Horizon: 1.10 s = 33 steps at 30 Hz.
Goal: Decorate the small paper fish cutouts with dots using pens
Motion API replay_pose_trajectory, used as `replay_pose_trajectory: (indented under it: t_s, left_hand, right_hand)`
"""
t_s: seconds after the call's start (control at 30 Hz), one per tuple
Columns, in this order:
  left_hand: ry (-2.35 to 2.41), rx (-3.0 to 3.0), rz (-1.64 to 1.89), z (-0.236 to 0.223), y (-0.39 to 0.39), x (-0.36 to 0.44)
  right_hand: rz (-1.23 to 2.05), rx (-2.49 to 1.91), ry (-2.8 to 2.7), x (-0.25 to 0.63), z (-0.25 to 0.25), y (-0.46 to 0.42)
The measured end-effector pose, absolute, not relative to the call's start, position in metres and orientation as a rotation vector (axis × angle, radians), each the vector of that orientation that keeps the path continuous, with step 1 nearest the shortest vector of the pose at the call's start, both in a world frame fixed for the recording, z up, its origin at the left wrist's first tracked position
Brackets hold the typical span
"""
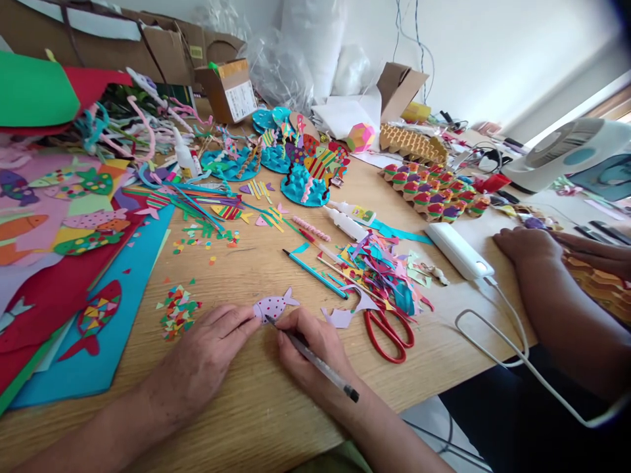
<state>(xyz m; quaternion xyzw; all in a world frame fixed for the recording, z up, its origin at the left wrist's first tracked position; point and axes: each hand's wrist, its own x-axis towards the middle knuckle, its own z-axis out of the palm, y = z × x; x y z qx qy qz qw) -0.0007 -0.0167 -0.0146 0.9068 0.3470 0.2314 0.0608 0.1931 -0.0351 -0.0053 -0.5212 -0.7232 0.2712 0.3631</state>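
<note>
A small lilac paper fish (274, 305) with dark dots lies on the wooden table in front of me. My left hand (211, 341) holds its left end down, fingers together on the paper. In my right hand (313, 345) is a clear-barrelled pen (323, 366) with a black end cap, its tip touching the fish. Lilac paper offcuts (339, 318) and red-handled scissors (389, 334) lie right of my right hand. Left of the fish is a pile of tiny coloured paper pieces (179, 310).
A heap of paper scraps (384, 263), a blue pencil (315, 272) and glue bottles (348, 225) lie beyond my hands. Coloured sheets (123, 322) with paper fish cover the left. A white power bank (458, 251) with a cable sits near another person's arm (557, 295) at right.
</note>
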Motion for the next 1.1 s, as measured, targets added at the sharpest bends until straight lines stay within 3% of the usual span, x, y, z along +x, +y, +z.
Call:
replay_pose_trajectory:
  t_s: [1.1]
  left_hand:
    - [1.003,2.856,0.711,-0.008,-0.016,0.002]
  right_hand:
    - [0.64,-1.333,-1.886,0.192,-0.006,-0.035]
